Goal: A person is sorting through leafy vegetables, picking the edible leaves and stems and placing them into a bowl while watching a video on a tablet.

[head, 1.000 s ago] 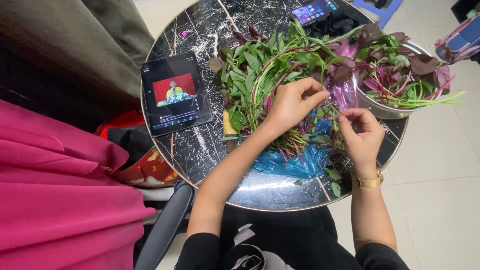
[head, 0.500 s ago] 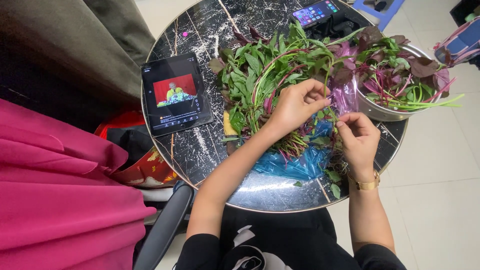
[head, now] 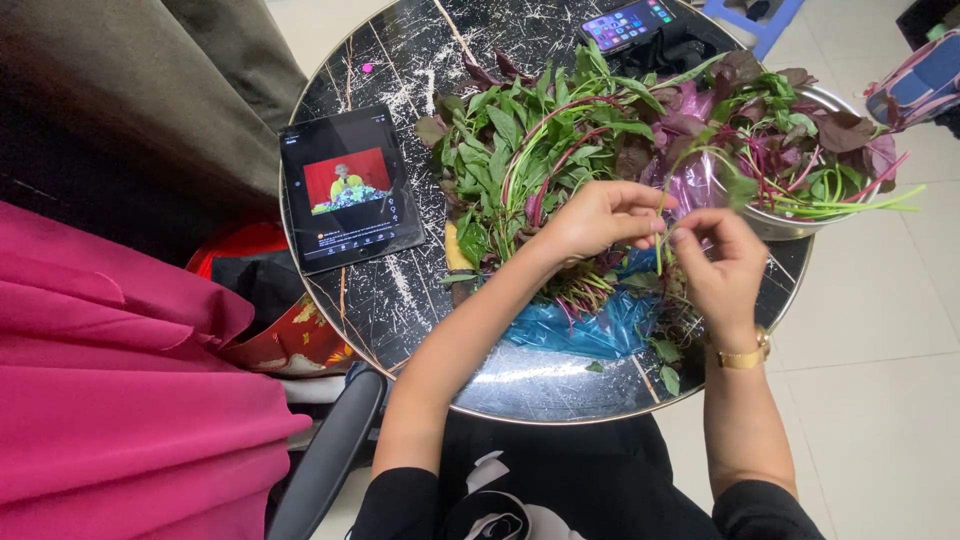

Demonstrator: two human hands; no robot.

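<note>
My left hand (head: 598, 217) and my right hand (head: 716, 262) meet above a round black marble table (head: 400, 290), both pinching one thin green stem (head: 664, 225) that stands up between the fingertips. Under them lies a heap of green and purple leafy stalks (head: 530, 150) on a blue plastic bag (head: 590, 330). To the right, a metal bowl (head: 790, 222) holds more leaves and stems. My right wrist wears a gold watch (head: 745, 357).
A tablet (head: 348, 186) showing a video lies on the table's left side. A phone (head: 625, 22) rests at the far edge. Pink cloth (head: 110, 400) and a dark chair arm (head: 325, 460) sit at the left; a blue stool (head: 750, 15) and a bag (head: 925, 80) stand on the tiled floor.
Both hands have lifted slightly and drawn together, the right hand moving up toward the left with the stem now pinched between them.
</note>
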